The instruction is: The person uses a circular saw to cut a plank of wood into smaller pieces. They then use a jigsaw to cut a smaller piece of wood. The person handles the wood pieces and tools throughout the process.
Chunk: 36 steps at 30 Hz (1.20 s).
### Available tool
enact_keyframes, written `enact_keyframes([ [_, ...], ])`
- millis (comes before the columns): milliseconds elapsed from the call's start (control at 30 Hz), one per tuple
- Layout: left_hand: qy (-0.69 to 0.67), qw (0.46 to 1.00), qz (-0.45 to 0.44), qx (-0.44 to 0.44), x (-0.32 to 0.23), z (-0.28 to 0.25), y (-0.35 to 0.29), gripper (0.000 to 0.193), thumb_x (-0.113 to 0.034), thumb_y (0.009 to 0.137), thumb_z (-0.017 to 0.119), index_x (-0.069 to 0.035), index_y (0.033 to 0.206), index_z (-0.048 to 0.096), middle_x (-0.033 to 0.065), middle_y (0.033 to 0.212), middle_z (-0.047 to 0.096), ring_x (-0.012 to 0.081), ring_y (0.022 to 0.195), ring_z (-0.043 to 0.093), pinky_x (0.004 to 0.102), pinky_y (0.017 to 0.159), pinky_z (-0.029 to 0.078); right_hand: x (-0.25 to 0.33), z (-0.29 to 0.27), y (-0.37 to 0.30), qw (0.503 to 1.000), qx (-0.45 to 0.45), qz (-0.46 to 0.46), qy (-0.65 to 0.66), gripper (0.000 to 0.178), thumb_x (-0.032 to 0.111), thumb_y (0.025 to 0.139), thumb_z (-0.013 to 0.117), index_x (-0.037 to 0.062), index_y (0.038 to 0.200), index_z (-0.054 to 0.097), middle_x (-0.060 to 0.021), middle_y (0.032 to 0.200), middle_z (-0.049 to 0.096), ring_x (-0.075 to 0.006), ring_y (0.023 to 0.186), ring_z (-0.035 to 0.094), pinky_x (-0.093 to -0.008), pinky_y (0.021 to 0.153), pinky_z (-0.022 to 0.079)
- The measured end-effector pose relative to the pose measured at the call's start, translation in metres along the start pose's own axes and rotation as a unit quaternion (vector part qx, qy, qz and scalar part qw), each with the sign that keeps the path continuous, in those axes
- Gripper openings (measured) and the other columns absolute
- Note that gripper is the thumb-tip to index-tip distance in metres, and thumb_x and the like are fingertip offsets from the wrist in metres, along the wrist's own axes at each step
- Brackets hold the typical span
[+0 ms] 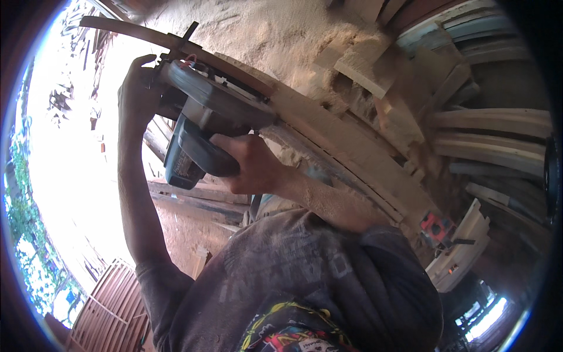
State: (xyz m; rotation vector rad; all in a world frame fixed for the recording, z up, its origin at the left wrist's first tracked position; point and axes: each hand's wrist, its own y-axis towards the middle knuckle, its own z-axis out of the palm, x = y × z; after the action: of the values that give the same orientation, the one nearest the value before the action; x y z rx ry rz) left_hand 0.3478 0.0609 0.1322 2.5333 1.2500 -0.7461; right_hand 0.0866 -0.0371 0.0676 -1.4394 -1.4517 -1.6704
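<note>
Power tool [199, 108] lies along a slanting wooden strip [126, 29], up-left of our right hand [256, 164], fingers wrapping its handle [205, 151]; our left hand [138, 94] is at its front, grip unclear.

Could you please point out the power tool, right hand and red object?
Power tool [206, 116]: head view, central casing.
Right hand [256, 162]: head view, back of hand.
Red object [435, 226]: head view, middle of body.

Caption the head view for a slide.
Right hand grips a power tool, left hand at its far end, beside a wood strip.
</note>
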Motion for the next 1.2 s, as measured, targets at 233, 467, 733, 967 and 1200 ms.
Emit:
enact_keyframes([
  [233, -0.136, 0.99, 0.02, 0.024, -0.05, 0.003, -0.045, 0.078, 0.009, 0.083, 0.075, -0.008, 0.155, 0.052, 0.01, 0.113, 0.071, 0.0179, 0.098, 0.074, 0.0328, 0.086, 0.063, 0.053, -0.056, -0.033, 1.0, 0.0, 0.005, 0.005, 0.02, 0.003, 0.084, 0.08, 0.0035, 0.101, 0.068, -0.0118, 0.076, 0.067, -0.0251, 0.066, 0.072, -0.0372, 0.059, 0.054],
  [467, -0.385, 0.905, 0.035, 0.178, -0.095, 0.028, -0.097, 0.07, -0.016, 0.099, 0.08, -0.007, 0.161, 0.047, 0.0174, 0.141, 0.069, 0.0274, 0.129, 0.068, 0.0415, 0.112, 0.055, 0.111, -0.15, -0.089, 0.993, -0.012, 0.08, -0.081, 0.022, 0.011, 0.088, 0.084, 0.0042, 0.106, 0.075, -0.012, 0.083, 0.074, -0.0284, 0.077, 0.076, -0.0393, 0.069, 0.058],
  [733, 0.188, 0.92, 0.327, 0.102, -0.121, 0.183, -0.164, 0.094, -0.041, 0.077, 0.096, -0.012, 0.156, 0.054, 0.0143, 0.159, 0.056, 0.0316, 0.149, 0.051, 0.052, 0.129, 0.034, 0.155, -0.239, -0.199, 0.936, -0.181, 0.285, -0.095, 0.022, 0.011, 0.091, 0.084, 0.0058, 0.112, 0.079, -0.0097, 0.08, 0.072, -0.02, 0.073, 0.069, -0.0338, 0.07, 0.056],
  [967, 0.281, 0.846, 0.382, 0.245, -0.139, 0.23, -0.155, 0.096, -0.057, 0.054, 0.101, -0.007, 0.128, 0.066, 0.011, 0.129, 0.07, 0.0343, 0.132, 0.062, 0.0476, 0.119, 0.041, 0.178, -0.277, -0.264, 0.892, -0.342, 0.295, -0.035, 0.018, 0.0, 0.093, 0.08, 0.0023, 0.107, 0.07, -0.0008, 0.078, 0.063, -0.0068, 0.058, 0.051, -0.0253, 0.053, 0.04],
  [1200, 0.238, 0.843, 0.41, 0.254, -0.166, 0.272, -0.221, 0.086, -0.057, 0.058, 0.099, -0.013, 0.124, 0.067, 0.0091, 0.105, 0.072, 0.0305, 0.112, 0.07, 0.0441, 0.103, 0.047, 0.184, -0.289, -0.29, 0.877, -0.4, 0.266, -0.018, 0.019, 0.008, 0.093, 0.083, 0.0013, 0.108, 0.073, 0.0011, 0.073, 0.064, -0.0051, 0.059, 0.054, -0.0235, 0.053, 0.039],
])
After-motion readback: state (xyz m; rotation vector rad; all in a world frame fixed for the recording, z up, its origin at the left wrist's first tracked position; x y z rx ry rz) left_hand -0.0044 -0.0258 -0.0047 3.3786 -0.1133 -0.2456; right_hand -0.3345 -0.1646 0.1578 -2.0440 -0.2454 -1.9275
